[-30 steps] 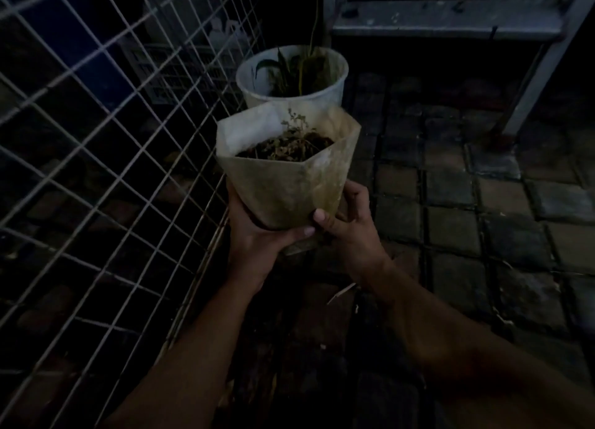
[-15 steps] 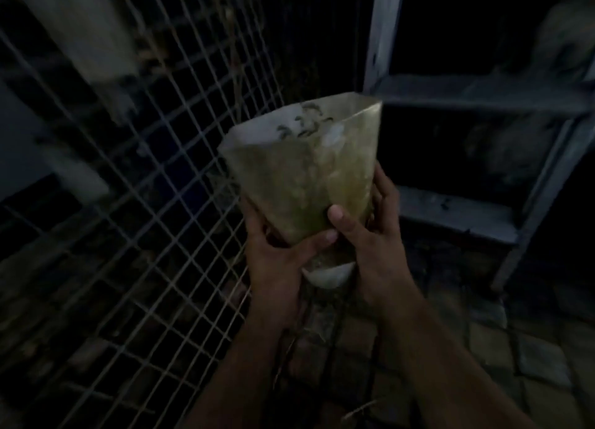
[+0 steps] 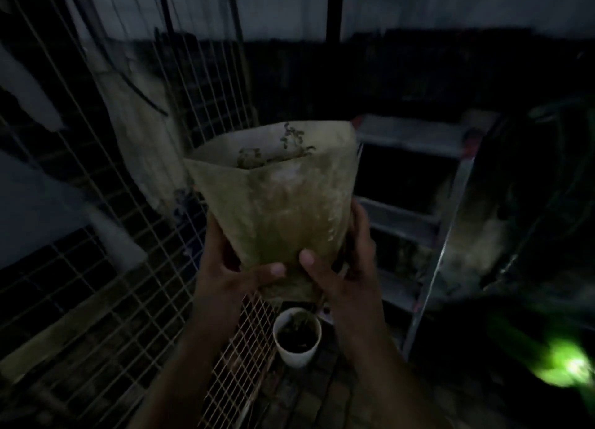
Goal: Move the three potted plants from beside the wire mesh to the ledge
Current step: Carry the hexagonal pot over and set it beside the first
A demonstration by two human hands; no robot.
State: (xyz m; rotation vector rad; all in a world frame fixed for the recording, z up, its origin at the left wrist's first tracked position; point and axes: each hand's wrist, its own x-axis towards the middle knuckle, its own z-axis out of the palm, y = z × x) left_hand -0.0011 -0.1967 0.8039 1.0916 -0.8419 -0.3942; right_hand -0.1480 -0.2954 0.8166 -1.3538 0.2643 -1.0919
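A dim paved yard, white wire mesh panel (image 3: 106, 287) at left. The left hand (image 3: 225, 267) and right hand (image 3: 341, 267) clasp the base of a stained, pale faceted plant pot (image 3: 277, 203), raised clear for carrying. A round white potted plant (image 3: 297, 335) waits below, grey metal stepladder (image 3: 415, 209) rightward.

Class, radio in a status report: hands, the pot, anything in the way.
Left hand and right hand gripping angular pot, lifted. Round white pot on ground below, by wire mesh. Metal steps close behind.

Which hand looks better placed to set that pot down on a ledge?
Right hand, probably, with the left hand steadying: both grip the angular pot, but the stepped ledges lie on the right side.
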